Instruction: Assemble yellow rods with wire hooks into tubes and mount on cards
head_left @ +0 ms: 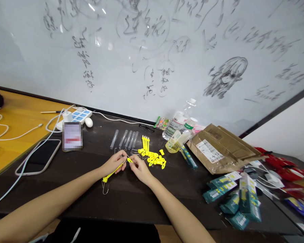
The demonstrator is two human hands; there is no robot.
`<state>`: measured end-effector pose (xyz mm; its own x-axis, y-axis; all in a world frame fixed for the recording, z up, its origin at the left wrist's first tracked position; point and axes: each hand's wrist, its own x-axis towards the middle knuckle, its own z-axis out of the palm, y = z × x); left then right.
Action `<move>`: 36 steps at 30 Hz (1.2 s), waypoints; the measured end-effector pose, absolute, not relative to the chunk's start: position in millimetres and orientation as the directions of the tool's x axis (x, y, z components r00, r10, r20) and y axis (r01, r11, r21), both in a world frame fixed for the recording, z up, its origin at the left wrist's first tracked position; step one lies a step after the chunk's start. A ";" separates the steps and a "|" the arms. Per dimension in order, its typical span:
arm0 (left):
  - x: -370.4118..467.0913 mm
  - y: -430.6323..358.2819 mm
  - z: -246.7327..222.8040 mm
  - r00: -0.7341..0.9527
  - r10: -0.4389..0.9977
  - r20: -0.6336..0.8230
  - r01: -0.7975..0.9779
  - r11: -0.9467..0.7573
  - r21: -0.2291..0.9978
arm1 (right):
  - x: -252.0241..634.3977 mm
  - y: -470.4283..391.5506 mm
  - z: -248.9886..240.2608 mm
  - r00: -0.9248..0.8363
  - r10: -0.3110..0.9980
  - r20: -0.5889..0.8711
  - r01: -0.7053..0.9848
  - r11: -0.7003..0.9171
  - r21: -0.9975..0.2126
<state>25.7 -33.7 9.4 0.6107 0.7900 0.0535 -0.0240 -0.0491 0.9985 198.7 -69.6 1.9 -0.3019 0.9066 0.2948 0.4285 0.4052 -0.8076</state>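
Observation:
My left hand [116, 161] is closed around a thin yellow plastic rod [113, 173], which slants down to the left. A metal wire hook [105, 189] hangs at the rod's lower end. Close beside it, my right hand [140, 168] pinches a small yellow plastic piece [129, 160] at the rod's upper end; whether the two are joined I cannot tell. Loose yellow plastic pieces [155, 158] lie in a pile right of my hands. Beyond the pile are several yellow rods [146, 144] side by side. Clear tubes [128, 140] rest in a row behind my hands, with wire hooks nearby.
On the left are a phone [42, 157], a power strip [82, 116] and white cables. At the right stand bottles [176, 123] beside a cardboard parcel [215, 146], with several green packets [248, 195] in front. A whiteboard [111, 67] rises behind the dark table [91, 206].

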 end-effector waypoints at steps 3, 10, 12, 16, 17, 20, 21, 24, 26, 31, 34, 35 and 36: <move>25.4 -34.9 10.9 0.619 0.783 0.060 -0.032 -0.051 0.998 | 199.6 -70.1 3.5 -0.298 0.903 0.309 0.479 0.422 -0.770; 25.9 -35.5 10.7 0.602 0.795 0.070 -0.008 -0.082 0.997 | 199.3 -71.1 6.5 -0.323 0.897 0.303 0.531 0.437 -0.726; 26.0 -35.0 9.2 0.595 0.799 0.084 -0.010 -0.097 0.995 | 199.2 -71.5 7.0 -0.318 0.895 0.312 0.547 0.442 -0.711; 26.4 -33.9 5.9 0.582 0.810 0.076 0.006 -0.098 0.995 | 199.2 -72.2 9.0 -0.320 0.890 0.324 0.571 0.454 -0.684; 26.5 -33.6 5.2 0.580 0.811 0.071 0.009 -0.093 0.996 | 199.2 -72.4 9.4 -0.321 0.890 0.324 0.582 0.455 -0.674; 26.8 -33.2 4.2 0.572 0.818 0.062 0.020 -0.090 0.996 | 198.8 -72.8 10.0 -0.322 0.889 0.325 0.635 0.457 -0.623; 26.9 -33.3 4.2 0.567 0.821 0.063 0.026 -0.094 0.995 | 198.5 -73.0 10.0 -0.324 0.889 0.324 0.657 0.458 -0.598; 27.5 -33.8 4.8 0.557 0.827 0.069 0.033 -0.105 0.994 | 196.5 -73.5 9.1 -0.330 0.885 0.328 0.736 0.459 -0.498; 28.1 -34.6 5.3 0.554 0.829 0.071 0.036 -0.109 0.993 | 194.6 -73.7 7.7 -0.339 0.879 0.334 0.784 0.461 -0.417; 29.5 -38.1 6.6 0.525 0.846 0.099 0.055 -0.150 0.987 | 192.1 -74.8 3.2 -0.359 0.870 0.339 0.821 0.467 -0.329; 29.6 -39.6 7.4 0.521 0.848 0.096 0.074 -0.157 0.985 | 193.2 -75.9 2.5 -0.340 0.886 0.314 0.793 0.450 -0.412; 29.5 -39.8 7.5 0.522 0.848 0.090 0.079 -0.153 0.985 | 193.4 -76.2 2.8 -0.340 0.889 0.306 0.790 0.447 -0.420; 29.5 -39.9 7.4 0.524 0.847 0.085 0.082 -0.149 0.985 | 193.4 -76.5 3.4 -0.346 0.888 0.302 0.795 0.449 -0.408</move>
